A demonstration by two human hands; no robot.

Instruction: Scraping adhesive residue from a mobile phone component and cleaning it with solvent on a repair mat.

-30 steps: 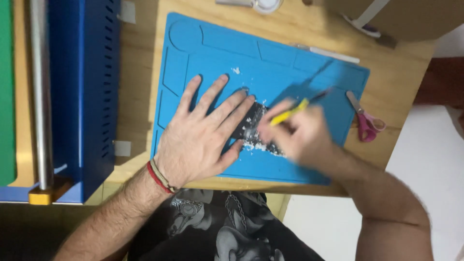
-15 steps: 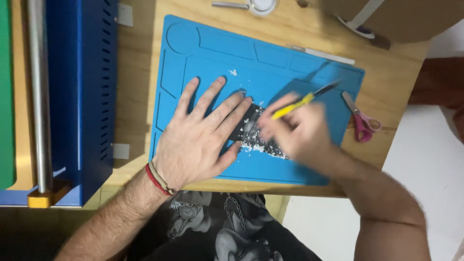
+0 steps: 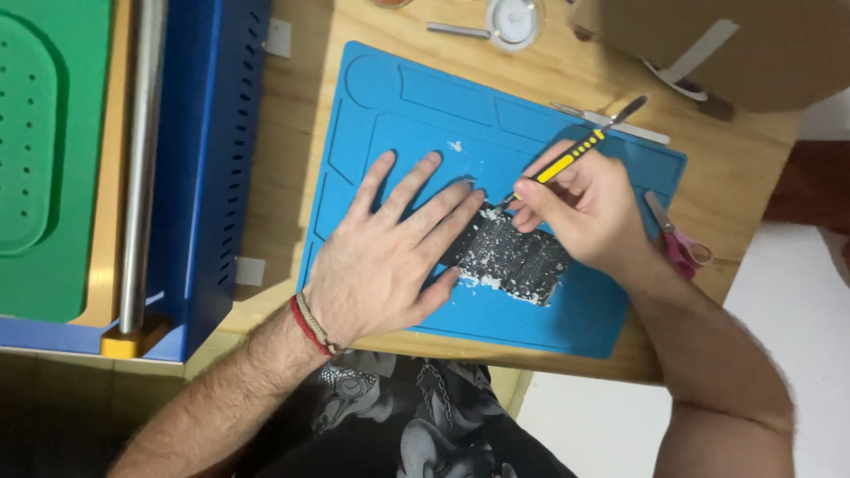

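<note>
Since half a second ago the right hand (image 3: 591, 215) has drawn back from the middle of the dark panel (image 3: 512, 255) toward that panel's upper left corner, and its tool now stands sharp where it was blurred; the left hand (image 3: 388, 257) has kept its place.

Largest in view is the wooden table (image 3: 292, 159), with a blue perforated metal housing (image 3: 208, 159) and a green pad (image 3: 44, 159) off its left edge. A brown cardboard box (image 3: 708, 44), crossed by a pale strip of tape, fills the top right corner. On the table lies the blue silicone work mat (image 3: 407, 115), moulded into compartments.

The dark panel lies flat near the mat's front edge, speckled with white flakes (more of them dot the mat above it). The left hand presses on the panel's left end, palm down, fingers spread wide. The right hand is closed in a pen grip on a yellow-handled scraper (image 3: 575, 150), its tip touching the panel's upper left corner just beside the left fingertips.

Pink-handled scissors (image 3: 677, 243) rest at the mat's right edge, and a small round white container (image 3: 515, 19) stands at the top.
</note>
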